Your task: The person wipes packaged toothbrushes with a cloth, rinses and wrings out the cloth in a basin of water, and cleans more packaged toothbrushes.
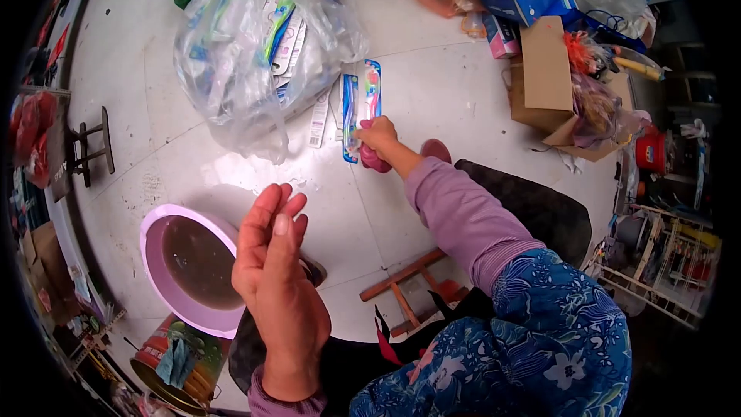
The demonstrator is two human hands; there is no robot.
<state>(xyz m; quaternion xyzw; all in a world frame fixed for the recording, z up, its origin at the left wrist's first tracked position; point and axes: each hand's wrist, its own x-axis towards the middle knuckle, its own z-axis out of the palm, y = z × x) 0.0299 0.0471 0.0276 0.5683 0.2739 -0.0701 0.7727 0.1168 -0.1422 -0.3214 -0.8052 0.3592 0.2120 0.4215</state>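
My right hand [378, 136] reaches forward, its fingers closed on a bunched pink cloth [373, 160]. Under and beside it are two packaged toothbrushes on the floor: one with a pink brush [373, 81], whose lower end the hand covers, and one in a blue pack [350, 112]. Whether the cloth presses on a pack I cannot tell. Closer to me, my left hand [279, 286] is raised with its fingers loosely extended and nothing in it. A large clear plastic bag [224, 85] of packaged toothbrushes lies beyond, with a white pack [318, 120] at its edge.
A pink basin [151, 270] of murky water stands at left, above a bucket [150, 355] with a blue rag [176, 363]. An opened cardboard box [546, 69] and blue packaging [525, 0] sit at right. A wooden stool [401, 274] and wire rack [664, 262] are nearby.
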